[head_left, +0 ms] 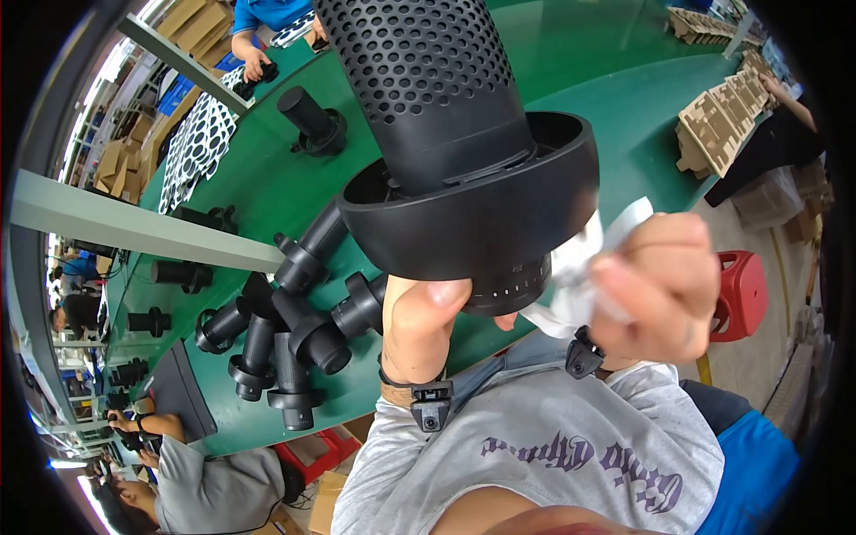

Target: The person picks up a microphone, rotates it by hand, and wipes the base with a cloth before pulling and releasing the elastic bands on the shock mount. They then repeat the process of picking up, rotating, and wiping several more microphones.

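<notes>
One black unit held up, with others like it lying on the desk

At the far left, a co-worker in a grey top (218, 486) is beside the green desk (267, 192). Above, white sheets with black spots (198, 143) lie near a lone black unit (303, 109). Further right, a loose cluster of black units (316, 339) lies on the desk, some touching; whether these are finished or waiting cannot be told.

In the middle, the black perforated unit (473, 209) is raised over the desk, perforated barrel up, wide collar below. The left hand (419, 312) grasps its lower end from beneath. The unit looks assembled, and wiping seems to be under way; how much surface remains is not shown. Small pale marks ring its lower end, too fine to read; no brand shows on the visible part.

Below, the person's grey shirt (553, 459) carries large, dark ornamental lettering, seen upside down.

Just right of the unit, the right hand (664, 281) is clenched around a white cloth (575, 276), perhaps tissue, at the unit's lower end; blur hides whether they touch. Farther right are brown moulded trays (713, 125) and a red stool (747, 290).
</notes>
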The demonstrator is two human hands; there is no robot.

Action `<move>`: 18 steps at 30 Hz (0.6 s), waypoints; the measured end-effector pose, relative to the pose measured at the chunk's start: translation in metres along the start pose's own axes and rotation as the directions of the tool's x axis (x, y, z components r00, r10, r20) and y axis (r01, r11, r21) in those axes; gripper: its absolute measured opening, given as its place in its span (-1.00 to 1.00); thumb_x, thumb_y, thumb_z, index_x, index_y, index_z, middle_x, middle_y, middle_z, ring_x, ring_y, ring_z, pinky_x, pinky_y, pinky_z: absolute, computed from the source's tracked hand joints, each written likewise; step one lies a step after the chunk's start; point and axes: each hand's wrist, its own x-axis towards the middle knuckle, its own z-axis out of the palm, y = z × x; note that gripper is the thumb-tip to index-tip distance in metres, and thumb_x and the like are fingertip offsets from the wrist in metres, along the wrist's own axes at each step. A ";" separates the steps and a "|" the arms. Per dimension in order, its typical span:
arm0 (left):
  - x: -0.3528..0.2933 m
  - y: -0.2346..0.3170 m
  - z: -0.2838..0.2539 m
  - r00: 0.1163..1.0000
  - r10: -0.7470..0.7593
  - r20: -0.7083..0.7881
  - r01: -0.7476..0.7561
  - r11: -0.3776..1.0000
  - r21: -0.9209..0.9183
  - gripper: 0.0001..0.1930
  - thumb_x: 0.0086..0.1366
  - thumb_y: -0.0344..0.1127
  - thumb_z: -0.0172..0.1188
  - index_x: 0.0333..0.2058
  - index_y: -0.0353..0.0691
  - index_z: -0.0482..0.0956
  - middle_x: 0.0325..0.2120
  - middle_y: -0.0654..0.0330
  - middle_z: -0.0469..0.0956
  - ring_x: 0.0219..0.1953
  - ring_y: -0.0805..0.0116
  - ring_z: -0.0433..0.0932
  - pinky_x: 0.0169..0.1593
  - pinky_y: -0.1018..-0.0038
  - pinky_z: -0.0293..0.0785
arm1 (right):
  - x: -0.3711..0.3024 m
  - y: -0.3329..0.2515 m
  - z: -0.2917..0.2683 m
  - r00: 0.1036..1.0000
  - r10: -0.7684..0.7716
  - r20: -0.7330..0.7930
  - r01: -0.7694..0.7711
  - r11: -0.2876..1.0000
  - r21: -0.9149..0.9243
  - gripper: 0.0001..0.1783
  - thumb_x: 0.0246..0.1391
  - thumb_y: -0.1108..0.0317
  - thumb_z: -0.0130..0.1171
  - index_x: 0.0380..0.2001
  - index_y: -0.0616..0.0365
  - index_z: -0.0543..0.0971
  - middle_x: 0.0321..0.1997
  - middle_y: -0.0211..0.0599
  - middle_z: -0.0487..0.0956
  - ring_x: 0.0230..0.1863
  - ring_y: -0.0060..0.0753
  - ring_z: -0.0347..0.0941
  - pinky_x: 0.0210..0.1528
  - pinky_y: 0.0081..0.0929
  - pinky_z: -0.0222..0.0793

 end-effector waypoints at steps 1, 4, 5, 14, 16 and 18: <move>0.001 0.001 0.001 1.000 -0.011 0.003 0.011 1.000 -0.011 -0.52 0.15 -0.15 -0.09 -0.07 -0.43 0.41 -0.23 -0.04 0.55 -0.21 0.18 0.54 -0.05 0.35 0.43 | 0.000 0.000 -0.004 0.999 0.007 -0.040 -0.011 0.994 -0.105 -0.63 -0.38 0.60 0.24 -0.32 0.30 0.57 -0.50 -0.35 0.35 -0.55 -0.37 0.26 -0.55 -0.50 0.11; 0.003 -0.002 0.000 0.999 -0.036 -0.003 0.036 0.999 -0.038 -0.52 0.15 -0.16 -0.10 -0.08 -0.43 0.41 -0.24 -0.05 0.55 -0.22 0.17 0.54 -0.06 0.35 0.43 | 0.000 0.001 0.003 0.998 -0.014 -0.057 0.011 0.998 -0.054 -0.63 -0.39 0.64 0.22 -0.33 0.28 0.57 -0.50 -0.36 0.33 -0.55 -0.39 0.25 -0.55 -0.53 0.11; 0.004 -0.003 0.000 0.999 -0.050 0.001 0.050 0.997 -0.053 -0.52 0.15 -0.16 -0.10 -0.08 -0.43 0.41 -0.25 -0.05 0.55 -0.23 0.17 0.54 -0.06 0.35 0.43 | 0.000 0.000 0.005 0.998 -0.023 -0.063 0.020 0.999 -0.039 -0.63 -0.39 0.66 0.21 -0.33 0.28 0.57 -0.50 -0.36 0.33 -0.56 -0.40 0.24 -0.55 -0.54 0.11; 0.005 -0.013 0.004 0.963 0.182 -0.198 -0.125 0.955 0.267 -0.47 0.14 -0.10 -0.06 -0.04 -0.45 0.39 -0.17 -0.03 0.53 -0.23 0.20 0.52 -0.16 0.37 0.40 | 0.010 0.002 0.003 0.996 0.060 0.063 -0.059 0.998 -0.018 -0.48 -0.58 0.43 0.27 -0.32 0.32 0.65 -0.49 -0.41 0.37 -0.54 -0.41 0.27 -0.55 -0.52 0.10; 0.010 -0.013 0.010 0.975 0.119 -0.189 -0.059 0.953 0.298 -0.43 0.13 -0.07 -0.05 -0.02 -0.46 0.37 -0.18 -0.08 0.52 -0.31 0.18 0.52 -0.30 0.37 0.40 | 0.009 0.002 0.000 0.999 -0.019 0.049 0.020 1.000 -0.017 -0.49 -0.57 0.45 0.26 -0.32 0.31 0.65 -0.49 -0.41 0.36 -0.55 -0.41 0.26 -0.56 -0.52 0.10; 0.006 -0.006 0.007 0.972 0.084 -0.219 0.000 0.933 0.359 -0.39 0.11 -0.04 -0.04 0.00 -0.47 0.34 -0.19 -0.12 0.51 -0.39 0.16 0.52 -0.45 0.37 0.39 | 0.010 -0.003 0.025 0.990 -0.108 -0.090 0.112 0.993 0.038 -0.51 -0.58 0.56 0.23 -0.33 0.27 0.62 -0.52 -0.41 0.34 -0.57 -0.43 0.21 -0.57 -0.53 0.07</move>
